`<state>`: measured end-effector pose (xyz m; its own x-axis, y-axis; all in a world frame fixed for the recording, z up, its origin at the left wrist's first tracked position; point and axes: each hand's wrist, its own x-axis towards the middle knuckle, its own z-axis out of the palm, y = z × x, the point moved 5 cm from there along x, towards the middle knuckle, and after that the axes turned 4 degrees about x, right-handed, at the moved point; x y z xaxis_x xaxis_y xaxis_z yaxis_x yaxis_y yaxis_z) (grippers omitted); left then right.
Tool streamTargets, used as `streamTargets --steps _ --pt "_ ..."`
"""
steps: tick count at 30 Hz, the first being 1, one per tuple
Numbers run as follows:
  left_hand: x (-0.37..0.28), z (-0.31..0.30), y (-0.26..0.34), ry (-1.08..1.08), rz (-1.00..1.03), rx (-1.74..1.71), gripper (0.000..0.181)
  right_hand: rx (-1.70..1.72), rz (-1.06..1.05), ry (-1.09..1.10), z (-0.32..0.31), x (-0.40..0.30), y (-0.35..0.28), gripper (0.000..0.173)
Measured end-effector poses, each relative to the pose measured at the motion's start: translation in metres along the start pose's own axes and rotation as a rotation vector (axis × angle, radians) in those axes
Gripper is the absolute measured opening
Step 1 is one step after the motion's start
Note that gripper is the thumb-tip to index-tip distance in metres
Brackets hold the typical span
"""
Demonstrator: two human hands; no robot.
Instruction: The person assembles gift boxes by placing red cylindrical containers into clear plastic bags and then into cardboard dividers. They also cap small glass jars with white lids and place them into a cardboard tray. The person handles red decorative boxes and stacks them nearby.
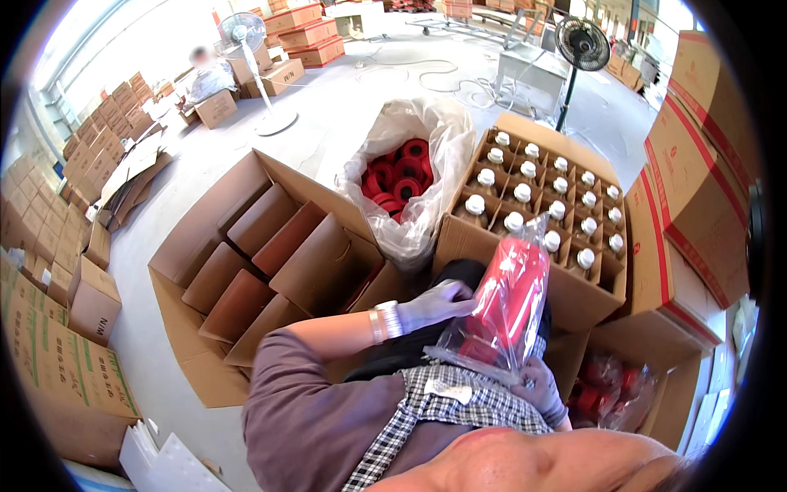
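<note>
A clear plastic bag (522,363) with a red plastic part (510,283) inside lies across my lap, over the dark trousers and checked apron. My gloved right hand (543,388) grips the bag's near edge at its lower right corner. Against the bag's left side is my gloved left hand (433,304), its fingers bent; whether they pinch the film is unclear. Just beyond the bag stands an open carton (510,270) of white-capped bottles (522,192), set in cardboard dividers.
On the left is an open carton (178,332) with cardboard dividers (289,240). Behind it, a plastic-lined sack (442,129) holds red parts (406,175). Bagged red parts (615,393) fill a low carton (673,393) at right, below stacked boxes (695,178). Two fans (243,34) and a seated person (209,77) are farther off.
</note>
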<state>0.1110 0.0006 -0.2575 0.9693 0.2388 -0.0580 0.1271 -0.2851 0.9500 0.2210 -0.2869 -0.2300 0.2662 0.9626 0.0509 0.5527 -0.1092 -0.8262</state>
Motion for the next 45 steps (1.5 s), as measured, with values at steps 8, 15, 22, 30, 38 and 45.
streamTargets --steps 8,15,22,30,38,45 --pt "0.046 0.028 0.002 0.408 -0.006 -0.794 0.051 -0.123 -0.241 0.076 0.025 0.026 -0.033 0.044" --pt "-0.120 -0.043 -0.003 0.640 0.074 -1.549 0.037 -0.037 -0.647 0.166 0.072 0.123 -0.110 0.103" --pt "-0.158 -0.102 -0.072 0.848 0.044 -1.711 0.057 -0.297 -0.705 -0.145 0.167 0.290 -0.179 0.066" --pt "-0.126 -0.170 -0.193 0.918 0.248 -1.686 0.092 -0.805 -0.468 -0.404 0.277 0.398 -0.222 0.056" --pt "-0.203 -0.104 -0.184 1.307 -0.052 -1.150 0.044 -0.908 -0.114 -0.661 0.388 0.428 -0.037 0.075" --pt "-0.415 0.126 -0.209 1.676 -0.929 -1.012 0.036 -0.863 0.003 -0.645 0.401 0.477 0.094 0.099"
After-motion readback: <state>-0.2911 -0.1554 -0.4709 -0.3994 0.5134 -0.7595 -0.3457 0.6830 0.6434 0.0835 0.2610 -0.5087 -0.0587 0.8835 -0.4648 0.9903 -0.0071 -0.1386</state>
